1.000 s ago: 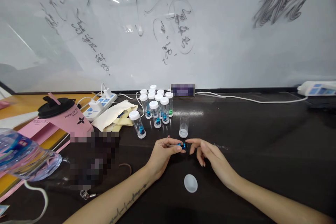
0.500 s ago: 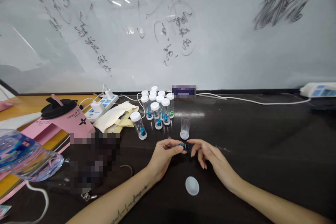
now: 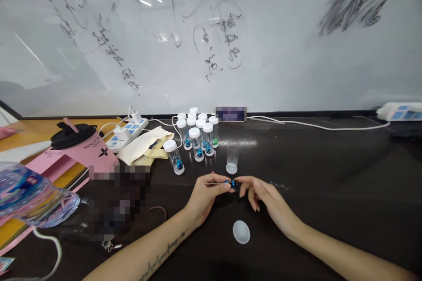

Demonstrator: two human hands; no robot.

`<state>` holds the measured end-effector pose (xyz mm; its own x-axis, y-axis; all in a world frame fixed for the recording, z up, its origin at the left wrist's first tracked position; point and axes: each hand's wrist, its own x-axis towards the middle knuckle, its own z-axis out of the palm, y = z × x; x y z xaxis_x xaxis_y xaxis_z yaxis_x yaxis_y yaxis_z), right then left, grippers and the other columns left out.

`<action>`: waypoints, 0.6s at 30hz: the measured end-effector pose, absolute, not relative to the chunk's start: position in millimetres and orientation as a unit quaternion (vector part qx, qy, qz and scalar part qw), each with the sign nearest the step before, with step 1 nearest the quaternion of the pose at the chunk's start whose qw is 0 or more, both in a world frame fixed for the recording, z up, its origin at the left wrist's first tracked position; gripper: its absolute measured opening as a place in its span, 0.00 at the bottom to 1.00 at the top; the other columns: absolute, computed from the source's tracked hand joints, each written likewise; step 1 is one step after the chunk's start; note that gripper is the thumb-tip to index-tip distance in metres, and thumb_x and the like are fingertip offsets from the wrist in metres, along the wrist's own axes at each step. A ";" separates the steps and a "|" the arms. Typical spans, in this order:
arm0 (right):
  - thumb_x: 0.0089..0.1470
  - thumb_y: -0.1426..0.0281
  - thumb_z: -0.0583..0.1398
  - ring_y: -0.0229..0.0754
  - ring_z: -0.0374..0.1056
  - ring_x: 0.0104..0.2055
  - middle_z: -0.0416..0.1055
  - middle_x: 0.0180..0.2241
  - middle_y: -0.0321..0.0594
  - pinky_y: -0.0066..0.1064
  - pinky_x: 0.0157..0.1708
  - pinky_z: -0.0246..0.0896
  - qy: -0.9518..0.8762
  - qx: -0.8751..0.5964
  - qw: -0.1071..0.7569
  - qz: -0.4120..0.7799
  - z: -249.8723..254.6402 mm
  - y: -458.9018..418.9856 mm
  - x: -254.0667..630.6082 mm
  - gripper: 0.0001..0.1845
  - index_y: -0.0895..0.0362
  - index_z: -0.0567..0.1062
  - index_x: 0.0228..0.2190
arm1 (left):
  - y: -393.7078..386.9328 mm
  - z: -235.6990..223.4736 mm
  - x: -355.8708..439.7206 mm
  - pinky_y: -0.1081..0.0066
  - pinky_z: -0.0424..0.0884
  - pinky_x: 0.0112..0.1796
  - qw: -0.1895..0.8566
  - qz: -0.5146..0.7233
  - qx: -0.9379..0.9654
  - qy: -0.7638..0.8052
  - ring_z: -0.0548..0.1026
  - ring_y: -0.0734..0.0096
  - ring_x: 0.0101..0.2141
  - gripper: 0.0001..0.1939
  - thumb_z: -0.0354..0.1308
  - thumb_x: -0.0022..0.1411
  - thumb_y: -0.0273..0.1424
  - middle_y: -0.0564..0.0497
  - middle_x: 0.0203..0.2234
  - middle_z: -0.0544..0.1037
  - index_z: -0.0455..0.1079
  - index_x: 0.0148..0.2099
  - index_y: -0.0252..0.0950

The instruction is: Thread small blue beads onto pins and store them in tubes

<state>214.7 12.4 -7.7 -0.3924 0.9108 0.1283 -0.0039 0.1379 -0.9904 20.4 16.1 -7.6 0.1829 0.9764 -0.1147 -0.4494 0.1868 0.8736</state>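
My left hand (image 3: 208, 192) pinches a small shiny blue piece (image 3: 228, 181) with dark parts between thumb and fingers; a thin pale rod or wire runs back from it across the fingers. Its exact kind is too small to make out. My right hand (image 3: 261, 192) has its fingers apart, holding nothing, with the index fingertip at the right end of the blue piece; whether it touches is unclear. Just behind both hands an uncapped clear tube (image 3: 232, 158) stands upright. In front of them a round white cap (image 3: 241, 232) lies on the dark table (image 3: 316, 184).
Several white-capped clear tubes (image 3: 196, 145) with blue or green pieces stand at the back. One capped tube (image 3: 173, 157) stands apart, nearer. To the left are a cloth pouch (image 3: 138, 144), power strip (image 3: 115, 145), pink cup (image 3: 95, 149) and plastic bottle (image 3: 36, 197). A whiteboard (image 3: 280, 52) rises behind.
The view has shifted slightly. Both hands keep nearly the same pose around the small blue piece, and the tubes and cap stay in place.
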 end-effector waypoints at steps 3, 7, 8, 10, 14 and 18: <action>0.65 0.57 0.47 0.34 0.58 0.22 0.70 0.33 0.41 0.28 0.22 0.55 -0.624 -0.365 0.421 0.548 -8.8 12.0 214.9 0.23 0.57 0.70 0.50 | 16.4 -7.8 20.3 0.71 0.70 0.39 0.679 0.525 0.365 0.361 0.78 0.71 0.29 0.09 0.71 0.45 0.28 0.49 0.29 0.80 0.78 0.32 0.32; 0.65 0.56 0.47 0.35 0.58 0.22 0.70 0.32 0.42 0.28 0.22 0.55 -0.628 -0.361 0.415 0.550 -9.4 12.5 214.8 0.24 0.58 0.72 0.48 | 16.8 -8.5 20.2 0.71 0.70 0.39 0.678 0.526 0.364 0.361 0.78 0.71 0.28 0.09 0.71 0.45 0.28 0.49 0.29 0.80 0.78 0.32 0.32; 0.64 0.56 0.47 0.35 0.58 0.21 0.70 0.31 0.42 0.28 0.22 0.55 -0.628 -0.361 0.415 0.551 -9.1 12.6 214.8 0.24 0.58 0.72 0.48 | 16.6 -8.6 20.3 0.71 0.70 0.39 0.679 0.526 0.363 0.361 0.78 0.71 0.28 0.09 0.71 0.45 0.28 0.49 0.29 0.80 0.78 0.32 0.32; 0.64 0.56 0.47 0.35 0.58 0.21 0.70 0.32 0.42 0.28 0.22 0.55 -0.624 -0.365 0.417 0.551 -8.2 12.6 214.6 0.24 0.58 0.71 0.49 | 16.2 -8.5 20.3 0.71 0.70 0.39 0.680 0.527 0.361 0.360 0.78 0.71 0.28 0.09 0.71 0.45 0.28 0.49 0.29 0.80 0.78 0.32 0.32; 0.65 0.57 0.48 0.34 0.58 0.22 0.70 0.33 0.41 0.28 0.22 0.54 -0.627 -0.362 0.416 0.550 -7.9 12.5 214.9 0.23 0.57 0.71 0.49 | 15.4 -8.1 19.9 0.70 0.70 0.39 0.682 0.528 0.360 0.357 0.78 0.71 0.28 0.09 0.71 0.44 0.27 0.49 0.28 0.80 0.78 0.31 0.32; 0.65 0.57 0.47 0.34 0.58 0.22 0.70 0.32 0.41 0.28 0.22 0.54 -0.629 -0.361 0.415 0.549 -9.3 12.4 215.4 0.23 0.58 0.72 0.47 | 15.5 -8.1 19.5 0.71 0.70 0.39 0.683 0.525 0.360 0.358 0.78 0.71 0.28 0.09 0.71 0.44 0.27 0.50 0.28 0.80 0.78 0.31 0.32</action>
